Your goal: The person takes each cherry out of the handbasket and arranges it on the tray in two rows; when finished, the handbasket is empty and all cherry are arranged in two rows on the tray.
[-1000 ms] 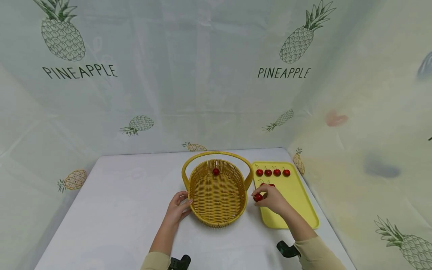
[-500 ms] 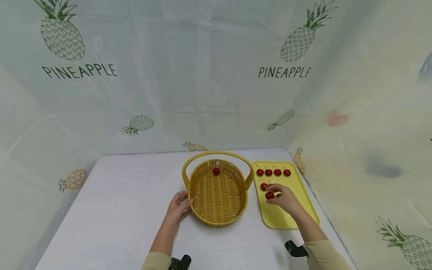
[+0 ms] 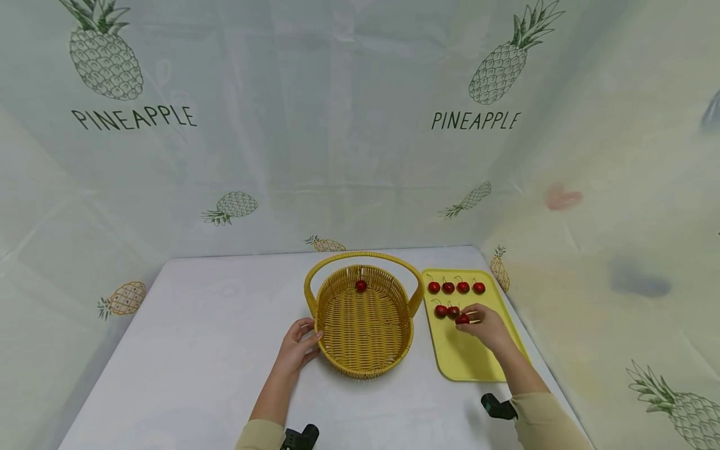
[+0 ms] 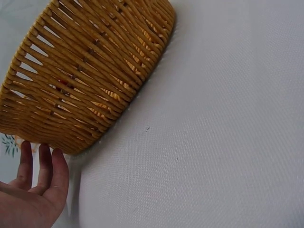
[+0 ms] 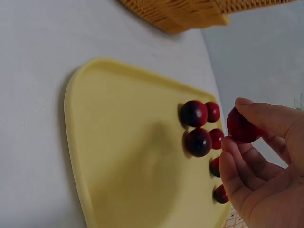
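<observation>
A yellow wicker basket [image 3: 365,325] stands mid-table, with one red cherry [image 3: 360,285] against its far inner wall. My left hand [image 3: 295,347] holds its left side, thumb over the rim; in the left wrist view three fingertips [image 4: 43,152] meet the outer wall. My right hand [image 3: 488,326] pinches another cherry [image 5: 242,126] between thumb and fingers, above the yellow tray [image 3: 469,362]. Beside that cherry, two more cherries [image 3: 441,310] lie side by side on the tray. Behind them runs a row of several cherries [image 3: 447,287] with stems.
The basket's tall handle [image 3: 362,254] arches over its far half. The tray sits just right of the basket, near the right edge of the white table [image 3: 225,325]. Hanging cloth [image 3: 349,156] printed with pineapples closes off the back and sides.
My right hand has moved right, from the gap between basket and tray to over the tray, carrying the cherry to the end of the two-cherry row. My left hand and the basket stay put.
</observation>
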Action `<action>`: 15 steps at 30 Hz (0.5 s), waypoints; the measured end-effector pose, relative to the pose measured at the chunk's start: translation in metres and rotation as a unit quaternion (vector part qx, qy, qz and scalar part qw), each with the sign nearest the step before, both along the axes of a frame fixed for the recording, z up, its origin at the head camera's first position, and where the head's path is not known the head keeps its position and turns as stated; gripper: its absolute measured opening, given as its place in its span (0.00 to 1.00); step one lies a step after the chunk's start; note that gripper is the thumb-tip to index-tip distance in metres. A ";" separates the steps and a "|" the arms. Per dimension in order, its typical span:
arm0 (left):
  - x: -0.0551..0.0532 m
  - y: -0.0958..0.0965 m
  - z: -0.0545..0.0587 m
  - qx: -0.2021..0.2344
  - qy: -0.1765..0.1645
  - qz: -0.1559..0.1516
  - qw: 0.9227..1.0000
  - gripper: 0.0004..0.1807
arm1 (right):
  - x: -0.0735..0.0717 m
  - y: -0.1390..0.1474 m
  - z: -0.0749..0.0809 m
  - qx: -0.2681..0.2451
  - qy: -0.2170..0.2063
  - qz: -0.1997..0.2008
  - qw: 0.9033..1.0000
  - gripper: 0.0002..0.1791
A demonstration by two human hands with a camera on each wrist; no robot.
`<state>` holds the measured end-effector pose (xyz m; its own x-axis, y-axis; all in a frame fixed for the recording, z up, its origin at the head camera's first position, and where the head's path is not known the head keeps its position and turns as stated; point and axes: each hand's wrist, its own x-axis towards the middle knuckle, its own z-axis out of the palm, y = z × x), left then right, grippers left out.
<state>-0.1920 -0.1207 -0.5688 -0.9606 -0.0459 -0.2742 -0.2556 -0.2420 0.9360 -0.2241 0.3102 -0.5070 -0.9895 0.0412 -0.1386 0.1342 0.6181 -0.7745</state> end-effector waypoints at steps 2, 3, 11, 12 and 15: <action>0.000 0.000 0.000 -0.001 0.001 -0.001 1.000 0.21 | -0.002 0.003 -0.003 0.004 -0.004 -0.007 1.000 0.21; 0.000 0.000 0.000 0.000 0.000 0.000 1.000 0.21 | -0.003 0.005 -0.004 0.004 -0.005 -0.009 1.000 0.21; 0.000 0.000 0.002 0.000 0.001 0.000 1.000 0.20 | -0.008 0.011 -0.012 0.005 0.006 -0.035 0.999 0.23; 0.001 0.001 0.002 0.001 0.001 0.000 1.000 0.20 | -0.009 0.012 -0.013 0.007 0.007 -0.038 0.999 0.23; 0.002 0.001 0.003 0.002 0.001 -0.003 1.000 0.21 | -0.012 0.013 -0.016 0.015 0.012 -0.051 0.999 0.23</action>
